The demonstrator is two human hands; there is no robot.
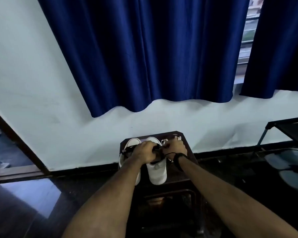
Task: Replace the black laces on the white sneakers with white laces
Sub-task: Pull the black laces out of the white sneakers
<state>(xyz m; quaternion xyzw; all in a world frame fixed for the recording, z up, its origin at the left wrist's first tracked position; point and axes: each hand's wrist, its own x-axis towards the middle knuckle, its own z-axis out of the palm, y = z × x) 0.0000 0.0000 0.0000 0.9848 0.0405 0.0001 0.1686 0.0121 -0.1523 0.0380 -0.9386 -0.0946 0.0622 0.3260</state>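
Two white sneakers stand side by side on a small dark stool against the wall. The right sneaker shows its toe toward me; the left sneaker is partly hidden by my left forearm. My left hand and my right hand meet over the right sneaker, each with fingers curled on its black lace. More black lace lies across the left sneaker. White laces lie bunched on the stool behind my right hand.
A blue curtain hangs on the pale wall above the stool. A dark rack with sandals beneath stands at the right. A doorway opens at the left. The floor is dark and glossy.
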